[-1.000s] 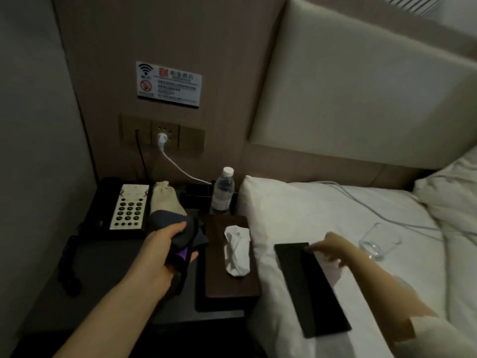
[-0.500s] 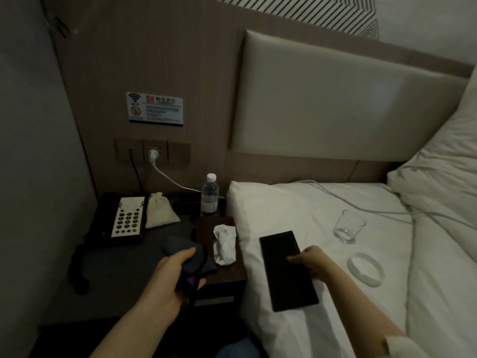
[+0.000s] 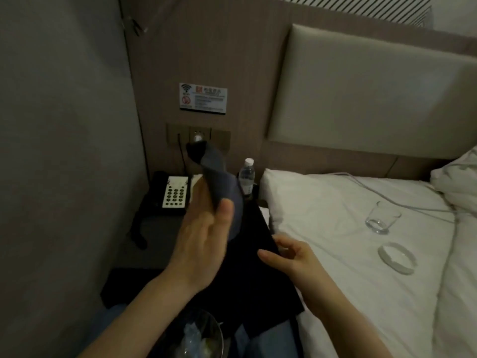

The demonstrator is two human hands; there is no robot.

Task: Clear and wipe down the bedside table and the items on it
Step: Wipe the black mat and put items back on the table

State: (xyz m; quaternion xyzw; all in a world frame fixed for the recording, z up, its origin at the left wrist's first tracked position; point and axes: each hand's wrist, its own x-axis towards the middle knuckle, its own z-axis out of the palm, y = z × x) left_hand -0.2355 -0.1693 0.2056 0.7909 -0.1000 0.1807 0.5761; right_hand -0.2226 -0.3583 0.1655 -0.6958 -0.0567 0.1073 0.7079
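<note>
My left hand (image 3: 204, 244) holds a blue-grey cloth (image 3: 219, 182) raised above the bedside table (image 3: 154, 246), with the thumb pressing the cloth against the fingers. My right hand (image 3: 291, 257) grips the right edge of a flat black tray (image 3: 258, 280), which is held tilted in front of me between the table and the bed. On the table's back part stand a black telephone with a white keypad (image 3: 173, 193) and a water bottle (image 3: 246, 178). The tray and cloth hide the rest of the tabletop.
A drinking glass (image 3: 382, 218) and a white ring-shaped coaster (image 3: 396, 257) lie on the white bed (image 3: 335, 254), with a cable (image 3: 387, 200) running across it. A lined bin (image 3: 198, 337) stands below my arms. A grey wall closes the left side.
My right hand has lifted the black tray off the bed and brought it left, in front of me. My left hand has raised the cloth off the table. The camera has pulled back.
</note>
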